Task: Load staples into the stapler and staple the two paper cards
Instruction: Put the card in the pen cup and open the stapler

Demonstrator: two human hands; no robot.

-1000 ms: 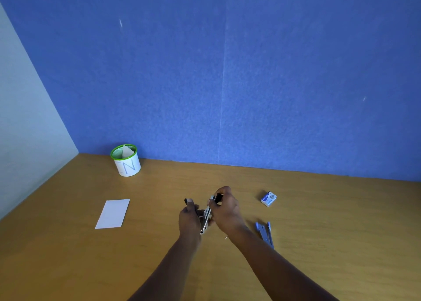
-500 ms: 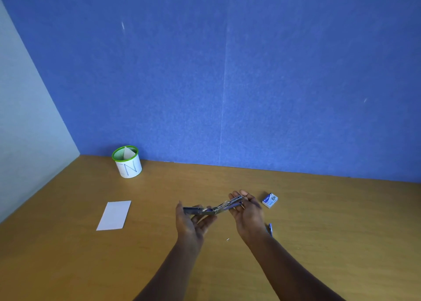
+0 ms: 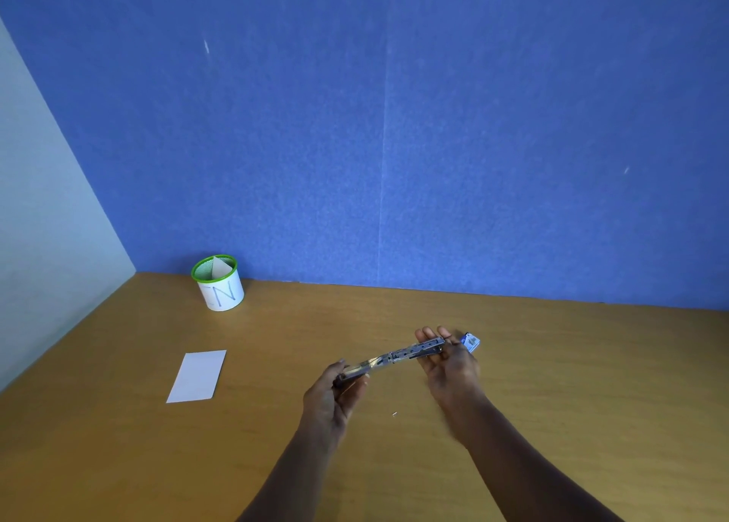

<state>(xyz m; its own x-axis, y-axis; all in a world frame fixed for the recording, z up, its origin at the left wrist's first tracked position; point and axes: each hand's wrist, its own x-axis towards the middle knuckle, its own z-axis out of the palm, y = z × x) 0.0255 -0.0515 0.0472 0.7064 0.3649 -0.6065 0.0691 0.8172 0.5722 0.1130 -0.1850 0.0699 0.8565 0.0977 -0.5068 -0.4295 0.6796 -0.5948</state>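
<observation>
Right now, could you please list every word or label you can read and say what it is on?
"N": blue handwriting on the round white green-rimmed pot.
Small blue-and-white cardboard box: print too blurred to read.
White rectangular paper card: no text visible.

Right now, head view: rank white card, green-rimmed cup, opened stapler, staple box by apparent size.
1. green-rimmed cup and white card: about alike, cup farther, so unranked.
2. opened stapler: longest, but thin.
3. staple box: smallest, partly hidden by right hand.

Even, soft light; wide-angle bending at edges; right hand [image 3: 449,367] slightly blurred.
</observation>
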